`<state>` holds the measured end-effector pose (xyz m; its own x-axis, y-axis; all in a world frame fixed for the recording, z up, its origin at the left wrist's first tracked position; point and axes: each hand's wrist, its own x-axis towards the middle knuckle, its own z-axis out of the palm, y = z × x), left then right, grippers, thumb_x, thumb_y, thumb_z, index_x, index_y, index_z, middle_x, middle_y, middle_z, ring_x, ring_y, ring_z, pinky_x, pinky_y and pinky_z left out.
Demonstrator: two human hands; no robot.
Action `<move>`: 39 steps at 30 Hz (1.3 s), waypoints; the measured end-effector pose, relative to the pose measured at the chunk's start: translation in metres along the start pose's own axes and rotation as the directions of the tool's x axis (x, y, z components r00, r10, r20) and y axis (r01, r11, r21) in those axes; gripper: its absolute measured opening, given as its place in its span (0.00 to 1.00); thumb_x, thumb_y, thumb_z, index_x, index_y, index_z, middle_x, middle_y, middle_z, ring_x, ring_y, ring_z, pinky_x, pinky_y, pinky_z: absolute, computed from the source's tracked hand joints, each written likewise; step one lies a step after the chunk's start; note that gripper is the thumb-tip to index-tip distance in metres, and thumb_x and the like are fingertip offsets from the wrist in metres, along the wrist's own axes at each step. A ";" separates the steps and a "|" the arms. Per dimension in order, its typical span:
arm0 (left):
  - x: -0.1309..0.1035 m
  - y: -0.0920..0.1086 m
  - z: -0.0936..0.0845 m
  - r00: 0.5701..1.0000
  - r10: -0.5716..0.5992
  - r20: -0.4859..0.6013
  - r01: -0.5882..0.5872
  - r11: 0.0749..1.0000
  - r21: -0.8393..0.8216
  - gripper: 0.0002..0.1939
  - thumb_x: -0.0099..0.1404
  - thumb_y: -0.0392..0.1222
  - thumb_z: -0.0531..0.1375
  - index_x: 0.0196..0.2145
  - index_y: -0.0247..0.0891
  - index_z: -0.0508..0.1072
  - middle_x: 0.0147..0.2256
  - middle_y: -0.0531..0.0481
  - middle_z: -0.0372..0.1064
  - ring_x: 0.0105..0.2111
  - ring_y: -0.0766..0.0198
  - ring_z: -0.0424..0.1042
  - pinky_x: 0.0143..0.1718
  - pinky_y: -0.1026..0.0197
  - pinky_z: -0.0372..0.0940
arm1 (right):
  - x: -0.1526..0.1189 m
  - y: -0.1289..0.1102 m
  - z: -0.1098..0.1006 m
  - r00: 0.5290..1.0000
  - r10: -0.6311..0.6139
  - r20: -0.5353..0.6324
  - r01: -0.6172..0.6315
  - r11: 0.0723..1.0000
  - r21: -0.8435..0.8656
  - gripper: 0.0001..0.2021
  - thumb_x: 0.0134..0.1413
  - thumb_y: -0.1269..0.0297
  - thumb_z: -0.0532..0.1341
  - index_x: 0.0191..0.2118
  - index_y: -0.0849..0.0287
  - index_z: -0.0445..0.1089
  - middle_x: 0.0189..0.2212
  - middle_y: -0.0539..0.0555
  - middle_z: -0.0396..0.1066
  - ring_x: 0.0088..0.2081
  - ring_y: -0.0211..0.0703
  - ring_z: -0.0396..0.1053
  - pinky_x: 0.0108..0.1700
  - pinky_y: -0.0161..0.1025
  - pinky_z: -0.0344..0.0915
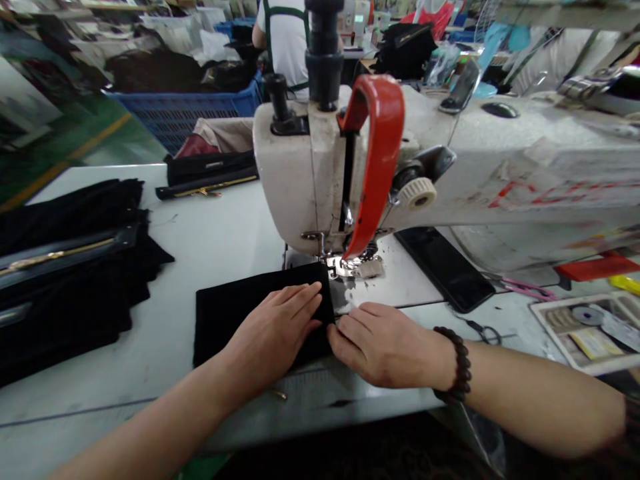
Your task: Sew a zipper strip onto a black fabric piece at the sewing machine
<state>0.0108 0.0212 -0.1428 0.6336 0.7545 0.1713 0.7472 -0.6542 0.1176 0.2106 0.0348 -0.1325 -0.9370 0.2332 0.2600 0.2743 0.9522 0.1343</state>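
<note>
both hands flat (fingers forward): left hand [278,325] and right hand [381,342] on black fabric [225,310].

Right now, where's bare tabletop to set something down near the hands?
One free patch: the white table between the black fabric stack at the far left and the sewing machine. A narrower strip runs along the near edge, left of the left hand. Crowded: right of the right hand, with phone, scissors and parts tray.

Red lettering on the sewing machine [500,167] arm is too worn and blurred to read.
</note>
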 end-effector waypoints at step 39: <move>0.026 -0.023 -0.014 0.993 0.072 0.098 -0.070 0.997 -0.023 0.12 0.64 0.37 0.53 0.45 0.34 0.67 0.45 0.43 0.64 0.46 0.54 0.62 0.46 0.51 0.63 | 0.019 0.025 0.018 0.988 0.149 -0.050 -0.149 0.989 0.000 0.14 0.55 0.82 0.46 0.32 0.69 0.68 0.25 0.56 0.65 0.28 0.42 0.61 0.30 0.38 0.57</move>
<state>0.0073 0.0549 -0.1278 0.7025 0.7069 0.0821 0.6960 -0.7066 0.1277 0.1957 0.0661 -0.1411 -0.8738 0.3622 0.3246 0.4108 0.9069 0.0940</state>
